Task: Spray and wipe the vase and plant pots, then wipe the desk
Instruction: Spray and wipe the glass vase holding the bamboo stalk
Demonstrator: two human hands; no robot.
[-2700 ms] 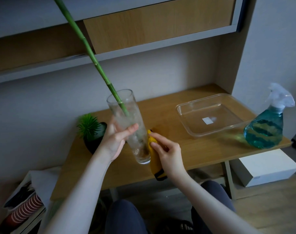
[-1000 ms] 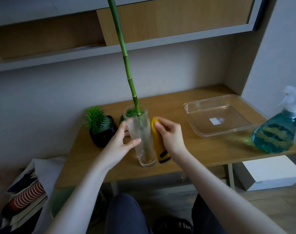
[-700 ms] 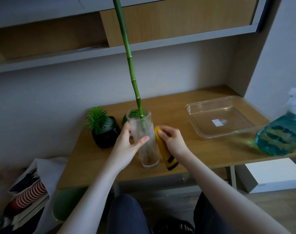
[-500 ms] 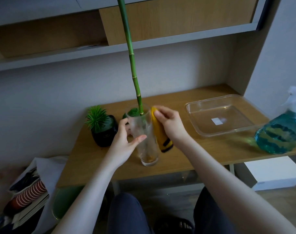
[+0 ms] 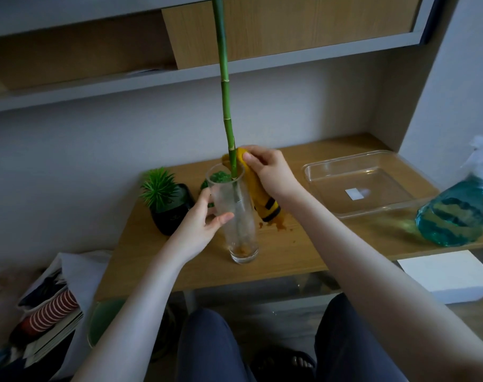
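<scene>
Steadying the vase [image 5: 236, 216] upright on the surface [image 5: 303, 244], left grip [image 5: 201, 224] wrapped mid-glass; right grip [image 5: 267, 172] pinched yellow cloth [image 5: 258, 194] against vase's right rim for wiping.

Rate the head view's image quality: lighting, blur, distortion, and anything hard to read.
Head view: dim, flat light with a cool cast; shelf edges bow from the wide-angle lens; the vase is hard to read where frosted glass blurs the stalk inside; the spray bottle is cut by the right edge; cloth and both hands stay fairly sharp.
</scene>
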